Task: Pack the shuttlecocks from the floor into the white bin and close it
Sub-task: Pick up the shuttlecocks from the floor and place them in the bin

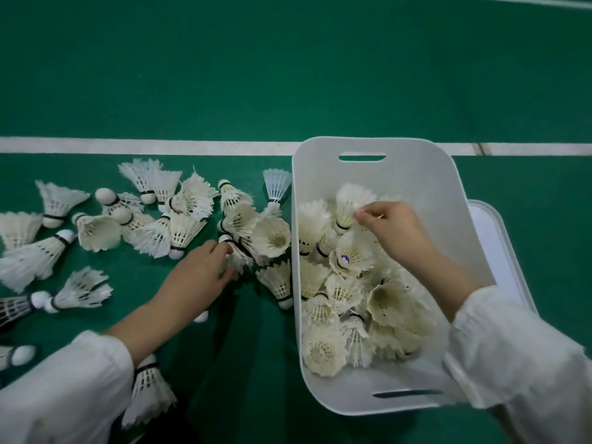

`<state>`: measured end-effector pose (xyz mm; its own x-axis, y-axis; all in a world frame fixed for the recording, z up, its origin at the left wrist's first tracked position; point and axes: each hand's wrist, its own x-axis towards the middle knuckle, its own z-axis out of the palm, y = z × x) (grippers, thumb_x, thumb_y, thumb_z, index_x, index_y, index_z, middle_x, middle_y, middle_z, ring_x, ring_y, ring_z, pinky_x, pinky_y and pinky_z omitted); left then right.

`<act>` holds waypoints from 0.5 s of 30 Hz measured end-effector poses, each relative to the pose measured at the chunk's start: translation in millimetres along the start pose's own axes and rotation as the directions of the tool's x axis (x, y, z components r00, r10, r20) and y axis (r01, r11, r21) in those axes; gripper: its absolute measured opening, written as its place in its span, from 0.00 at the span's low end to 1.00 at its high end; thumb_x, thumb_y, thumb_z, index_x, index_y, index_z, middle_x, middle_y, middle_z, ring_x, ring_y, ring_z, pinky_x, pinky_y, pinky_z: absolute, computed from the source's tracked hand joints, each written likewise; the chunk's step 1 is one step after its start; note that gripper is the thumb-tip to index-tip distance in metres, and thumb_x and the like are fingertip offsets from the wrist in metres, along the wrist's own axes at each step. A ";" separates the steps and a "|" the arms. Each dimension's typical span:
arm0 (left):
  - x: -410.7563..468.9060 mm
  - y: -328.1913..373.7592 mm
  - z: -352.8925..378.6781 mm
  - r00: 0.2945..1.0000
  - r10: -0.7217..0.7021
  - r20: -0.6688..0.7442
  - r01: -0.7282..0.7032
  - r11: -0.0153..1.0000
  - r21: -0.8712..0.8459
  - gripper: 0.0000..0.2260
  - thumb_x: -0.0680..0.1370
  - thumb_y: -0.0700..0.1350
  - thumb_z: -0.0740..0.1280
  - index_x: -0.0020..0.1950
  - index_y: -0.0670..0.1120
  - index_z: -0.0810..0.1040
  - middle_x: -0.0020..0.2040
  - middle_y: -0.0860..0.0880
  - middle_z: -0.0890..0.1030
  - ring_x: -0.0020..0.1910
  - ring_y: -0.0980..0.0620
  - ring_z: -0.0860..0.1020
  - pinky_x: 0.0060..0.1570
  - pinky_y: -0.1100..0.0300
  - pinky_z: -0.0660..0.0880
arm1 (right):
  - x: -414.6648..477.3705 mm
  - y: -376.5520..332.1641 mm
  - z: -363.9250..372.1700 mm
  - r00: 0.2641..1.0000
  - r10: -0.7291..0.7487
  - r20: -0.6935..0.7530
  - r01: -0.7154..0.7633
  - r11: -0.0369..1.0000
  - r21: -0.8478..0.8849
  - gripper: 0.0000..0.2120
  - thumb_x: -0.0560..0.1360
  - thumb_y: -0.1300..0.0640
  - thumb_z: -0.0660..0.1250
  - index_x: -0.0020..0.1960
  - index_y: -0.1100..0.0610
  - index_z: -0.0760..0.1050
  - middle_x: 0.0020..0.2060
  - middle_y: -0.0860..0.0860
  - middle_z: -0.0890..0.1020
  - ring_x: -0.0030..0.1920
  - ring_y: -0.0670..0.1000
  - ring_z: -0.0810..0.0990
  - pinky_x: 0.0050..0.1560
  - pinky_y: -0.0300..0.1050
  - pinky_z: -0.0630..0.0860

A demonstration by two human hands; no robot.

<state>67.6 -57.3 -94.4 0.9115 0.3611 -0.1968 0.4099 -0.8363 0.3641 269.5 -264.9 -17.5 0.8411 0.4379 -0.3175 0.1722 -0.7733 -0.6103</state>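
Mid-packing: our right hand (pixel 395 230) fingers pinch shuttlecock (pixel 349 203) over white bin (pixel 442 193); left hand (pixel 200 272) fingers close on floor shuttlecock (pixel 235 256). Next: carry across; many remain.

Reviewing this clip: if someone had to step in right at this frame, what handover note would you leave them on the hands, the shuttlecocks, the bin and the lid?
Left hand: on the floor pile beside the bin, fingers closing on a shuttlecock.
Right hand: over the white bin, fingers pinched at the feathers of a shuttlecock on top of the load; whether it is still gripped is unclear.
Done: many shuttlecocks already lie in the bin.
Left: a couple of dozen shuttlecocks on the floor to the bin's left, including a dark one at the left frame edge.
What looks like the lid lies behind the bin's right side, not yet fitted; the bin is open.
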 end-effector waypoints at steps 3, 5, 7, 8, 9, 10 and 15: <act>3.4 -2.1 2.3 1.000 -0.027 0.016 0.027 1.000 -0.002 0.12 0.77 0.48 0.64 0.56 0.42 0.73 0.49 0.44 0.76 0.45 0.45 0.75 0.41 0.53 0.70 | 7.3 0.5 12.0 0.987 0.100 0.122 -0.086 0.990 -0.109 0.17 0.78 0.52 0.62 0.51 0.66 0.79 0.29 0.52 0.72 0.24 0.46 0.64 0.30 0.39 0.63; 4.3 -2.1 2.2 0.999 -0.040 0.017 0.040 0.999 -0.002 0.11 0.78 0.48 0.63 0.54 0.42 0.73 0.48 0.44 0.76 0.45 0.45 0.75 0.42 0.53 0.70 | 10.9 -1.1 16.3 0.978 0.154 0.141 -0.136 0.982 -0.129 0.19 0.77 0.53 0.61 0.37 0.67 0.78 0.24 0.53 0.64 0.22 0.48 0.60 0.28 0.39 0.60; 4.2 -1.8 0.8 0.999 -0.039 -0.014 0.039 0.999 0.004 0.09 0.78 0.47 0.61 0.50 0.41 0.74 0.45 0.44 0.77 0.43 0.45 0.75 0.40 0.53 0.70 | 14.4 -3.8 17.9 0.974 0.169 0.148 -0.143 0.975 -0.171 0.22 0.77 0.53 0.60 0.26 0.59 0.65 0.22 0.51 0.62 0.23 0.50 0.61 0.30 0.40 0.62; 3.5 -2.2 -0.8 0.999 -0.038 -0.035 0.038 0.999 0.002 0.09 0.79 0.46 0.60 0.48 0.41 0.74 0.44 0.44 0.77 0.41 0.45 0.75 0.39 0.52 0.70 | 15.1 -4.3 18.6 0.973 0.164 0.165 -0.129 0.970 -0.204 0.22 0.78 0.51 0.58 0.27 0.59 0.65 0.23 0.52 0.66 0.25 0.51 0.66 0.33 0.42 0.67; 2.3 -3.6 -2.9 0.998 -0.040 -0.055 0.040 0.999 -0.010 0.08 0.79 0.45 0.61 0.47 0.41 0.75 0.42 0.44 0.78 0.40 0.45 0.74 0.38 0.52 0.70 | 14.5 -5.3 19.6 0.969 0.158 0.189 -0.110 0.964 -0.242 0.23 0.78 0.49 0.56 0.31 0.62 0.71 0.26 0.56 0.73 0.31 0.54 0.74 0.41 0.45 0.72; 1.1 -5.5 -6.1 0.996 -0.047 -0.076 0.045 0.998 -0.032 0.08 0.78 0.44 0.61 0.46 0.41 0.75 0.41 0.44 0.78 0.38 0.46 0.74 0.37 0.53 0.70 | 13.6 -4.5 20.7 0.970 0.150 0.194 -0.091 0.955 -0.281 0.23 0.78 0.47 0.54 0.40 0.63 0.77 0.35 0.59 0.79 0.42 0.58 0.78 0.50 0.49 0.75; -3.2 -9.4 -32.9 0.977 -0.186 -0.108 0.152 0.953 -0.261 0.06 0.78 0.45 0.62 0.44 0.46 0.77 0.36 0.49 0.79 0.34 0.51 0.76 0.35 0.56 0.73 | -21.5 -34.8 9.3 0.972 -0.205 -0.111 0.157 0.927 -0.341 0.15 0.78 0.50 0.56 0.59 0.54 0.74 0.54 0.51 0.73 0.56 0.53 0.73 0.52 0.44 0.69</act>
<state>62.0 -37.1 -67.3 0.8178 0.5524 -0.1613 0.5382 -0.6348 0.5544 240.7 -243.2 3.8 0.8393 0.5338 -0.1032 0.4665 -0.8045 -0.3676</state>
